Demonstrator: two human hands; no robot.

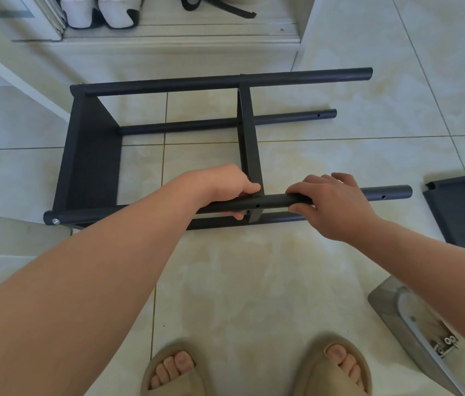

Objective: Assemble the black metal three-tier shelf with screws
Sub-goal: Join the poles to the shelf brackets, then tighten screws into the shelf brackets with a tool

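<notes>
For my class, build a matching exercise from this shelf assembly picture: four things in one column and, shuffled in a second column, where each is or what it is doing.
Column one
1 left hand
2 right hand
3 loose panel
4 spare screws

Column two
A lies alone at far right
B in the grey packet, lower right
C grips the near pole right of the middle panel
D grips the near pole left of the middle panel

Pairs: 1-D, 2-C, 3-A, 4-B
</notes>
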